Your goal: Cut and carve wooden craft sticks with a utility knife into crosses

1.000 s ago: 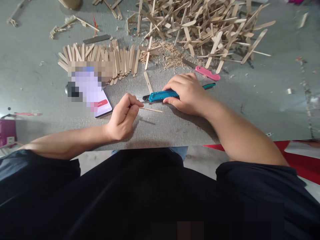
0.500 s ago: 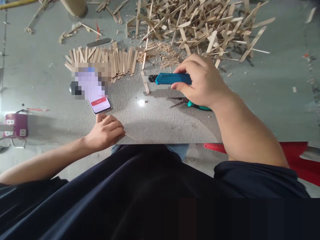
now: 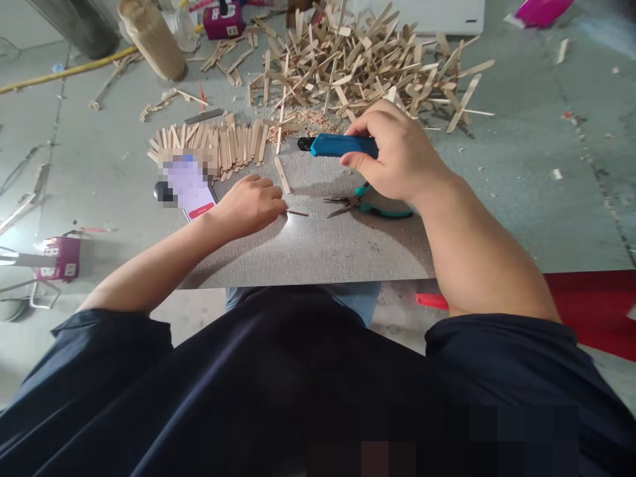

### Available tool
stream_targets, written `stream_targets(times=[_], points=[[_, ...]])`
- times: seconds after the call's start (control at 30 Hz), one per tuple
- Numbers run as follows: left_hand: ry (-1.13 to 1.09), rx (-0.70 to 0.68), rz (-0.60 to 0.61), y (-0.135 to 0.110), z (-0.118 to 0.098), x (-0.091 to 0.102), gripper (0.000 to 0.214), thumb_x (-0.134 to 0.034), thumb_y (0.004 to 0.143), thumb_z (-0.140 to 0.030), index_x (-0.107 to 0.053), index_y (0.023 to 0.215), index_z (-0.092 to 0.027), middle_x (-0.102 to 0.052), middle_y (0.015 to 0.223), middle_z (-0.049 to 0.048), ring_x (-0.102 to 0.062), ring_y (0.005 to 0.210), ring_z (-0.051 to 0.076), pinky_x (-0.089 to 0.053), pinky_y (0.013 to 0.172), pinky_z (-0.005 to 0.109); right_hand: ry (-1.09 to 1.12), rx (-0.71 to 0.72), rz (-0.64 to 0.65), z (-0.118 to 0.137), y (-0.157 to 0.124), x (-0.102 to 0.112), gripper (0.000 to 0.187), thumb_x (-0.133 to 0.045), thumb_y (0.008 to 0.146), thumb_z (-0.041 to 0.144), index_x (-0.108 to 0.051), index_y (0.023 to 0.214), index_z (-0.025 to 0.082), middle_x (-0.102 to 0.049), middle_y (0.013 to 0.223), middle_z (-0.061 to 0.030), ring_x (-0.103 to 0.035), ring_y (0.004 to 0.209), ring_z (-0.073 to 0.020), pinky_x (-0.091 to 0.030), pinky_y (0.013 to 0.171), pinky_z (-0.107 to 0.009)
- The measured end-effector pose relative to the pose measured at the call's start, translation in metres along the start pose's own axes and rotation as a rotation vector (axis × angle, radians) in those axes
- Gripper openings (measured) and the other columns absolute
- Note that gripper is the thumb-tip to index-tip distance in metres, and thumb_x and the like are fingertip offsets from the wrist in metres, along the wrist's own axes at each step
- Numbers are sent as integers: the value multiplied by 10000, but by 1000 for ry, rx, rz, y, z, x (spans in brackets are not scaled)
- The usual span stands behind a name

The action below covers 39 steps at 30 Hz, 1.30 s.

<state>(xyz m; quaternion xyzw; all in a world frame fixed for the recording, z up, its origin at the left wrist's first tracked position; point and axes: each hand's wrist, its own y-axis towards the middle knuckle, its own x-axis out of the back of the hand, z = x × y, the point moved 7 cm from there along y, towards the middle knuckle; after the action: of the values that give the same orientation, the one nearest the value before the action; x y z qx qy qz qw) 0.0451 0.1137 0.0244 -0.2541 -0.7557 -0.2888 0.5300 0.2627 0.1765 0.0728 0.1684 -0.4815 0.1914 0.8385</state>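
My right hand [image 3: 392,149] is closed round a blue utility knife [image 3: 342,145], held level above the table with its black tip pointing left. Pinched in the fingers of my left hand [image 3: 256,207] is a thin wooden stick [image 3: 298,212], its free end sticking out to the right. A short flat popsicle stick [image 3: 282,175] lies by itself just beyond that hand. Below the knife rest needle-nose pliers [image 3: 365,204] with teal handles, jaws apart. My left forearm partly covers a phone [image 3: 191,189] with a lit screen.
Behind the phone is a row of popsicle sticks [image 3: 238,142]. A large loose heap of sticks [image 3: 348,63] lies at the back, with wood shavings [image 3: 313,121] before it. A jar [image 3: 152,40] stands back left; a purple power socket [image 3: 62,258] sits at the left.
My left hand has moved right and away from my body with the thin wooden stick, to the table's middle. The view has shifted, showing more of the table's back. The knife remains in my right hand.
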Motion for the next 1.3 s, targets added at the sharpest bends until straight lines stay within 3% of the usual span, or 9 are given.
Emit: stream_targets(times=[0.13, 0.27, 0.43, 0.53, 0.63, 0.8, 0.93, 1.07, 1.3], points=[[55, 51, -32, 23, 15, -4, 242, -589, 855, -76, -625, 664, -220, -538, 698, 31, -381, 615, 178, -381, 681, 363, -7, 28, -14, -6, 4, -2, 424, -503, 1077, 431, -665, 1403, 214, -637, 1501, -174, -581, 1360, -370, -488, 1126, -510], [52, 126, -154, 13, 10, 8, 173, -608, 863, -135, -646, 713, -212, -581, 712, 34, -427, 625, 169, -358, 643, 332, -57, 3, -6, -22, 13, -12, 399, -523, 1077, 406, -677, 1396, 223, -658, 1463, -169, -613, 1318, -378, -501, 1094, -521], [-395, 280, -177, -28, -10, 7, 66, -720, 853, -261, -717, 838, -197, -674, 684, 11, -549, 594, 135, -388, 604, 276, -211, 26, 52, -32, 21, -35, 328, -610, 1043, 360, -733, 1292, 187, -699, 1387, -169, -641, 1327, -406, -498, 1146, -562], [-530, 311, -178, -41, -17, -1, 118, -645, 955, -256, -674, 862, -187, -686, 629, -3, -559, 501, 103, -413, 532, 233, -304, 17, 46, -34, 23, -44, 296, -612, 1049, 342, -739, 1259, 176, -710, 1371, -184, -633, 1358, -434, -490, 1163, -595], [-740, 370, -191, -41, -12, -8, 184, -577, 1023, -284, -616, 867, -195, -750, 665, 32, -659, 532, 118, -497, 527, 221, -350, -22, 24, -33, 23, -46, 300, -603, 1060, 362, -742, 1257, 183, -718, 1353, -188, -615, 1369, -449, -490, 1161, -612], [-1247, 632, -317, -45, 6, -19, 247, -756, 939, -341, -585, 825, -205, -710, 589, 4, -586, 445, 90, -431, 446, 186, -356, 19, -23, 7, 23, -44, 356, -506, 1106, 402, -750, 1289, 218, -727, 1342, -172, -635, 1311, -409, -478, 1137, -594], [-1405, 661, -367, -49, 6, -25, 281, -792, 942, -378, -582, 870, -207, -688, 571, -17, -565, 431, 87, -439, 441, 188, -345, 28, 228, 50, 36, -74, 383, -460, 1111, 428, -771, 1214, 231, -769, 1269, -140, -709, 1145, -348, -513, 948, -486], [-1491, 666, -401, -51, 8, -31, 296, -787, 954, -374, -545, 891, -216, -686, 583, -26, -556, 438, 80, -441, 448, 183, -395, -87, 394, 65, 63, -102, 336, -495, 1070, 356, -786, 1170, 221, -793, 1196, -154, -737, 967, -333, -447, 722, -429], [-1577, 701, -489, -55, 12, -36, 300, -772, 961, -377, -517, 907, -228, -628, 595, -60, -507, 450, 62, -402, 439, 172, -416, -153, 486, 69, 89, -107, 151, -620, 936, 245, -767, 916, 223, -808, 944, -141, -719, 842, -325, -408, 664, -407]])
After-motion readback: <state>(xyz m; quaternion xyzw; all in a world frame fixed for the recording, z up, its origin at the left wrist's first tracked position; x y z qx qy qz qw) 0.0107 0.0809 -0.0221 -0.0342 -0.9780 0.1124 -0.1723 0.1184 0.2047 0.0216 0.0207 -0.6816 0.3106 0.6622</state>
